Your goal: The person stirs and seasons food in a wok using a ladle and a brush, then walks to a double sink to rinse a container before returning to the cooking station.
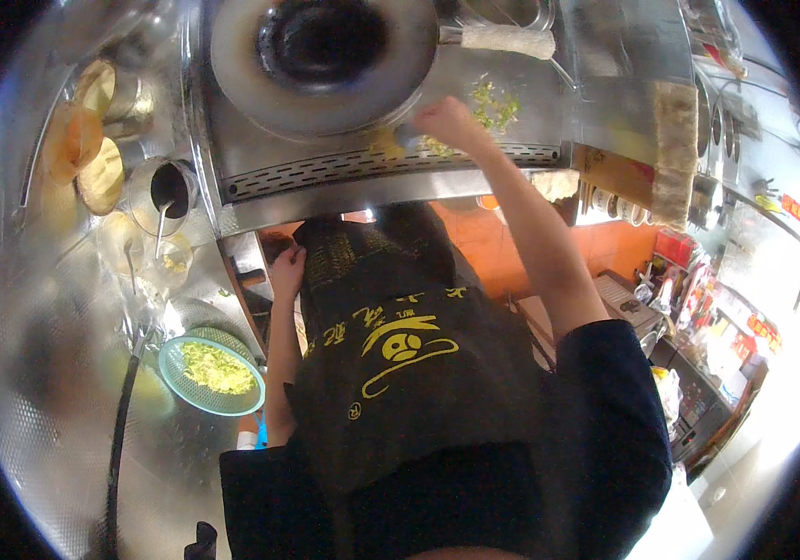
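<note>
My right hand (445, 122) is closed on a small greyish thing, blurred and partly hidden, just below the wok's rim. It hovers over the front of the steel cooktop (536, 91), close to the slotted drain strip (400, 162). Chopped green and pale scraps (494, 108) lie on the steel beside it, and more sit on the strip. The large wok (323, 45) has dark, shiny contents or a dark base; which one I cannot tell. Its cloth-wrapped handle (508, 42) points right. My left hand (289, 264) hangs low by the apron (386, 280), fingers curled, with nothing visible in it.
At left stand seasoning containers, among them a bowl of dark liquid (170, 190) with a spoon. A green plastic colander (211, 406) of shredded pale-green vegetable rests below them. A folded towel (676, 154) hangs at right, beyond the cooktop.
</note>
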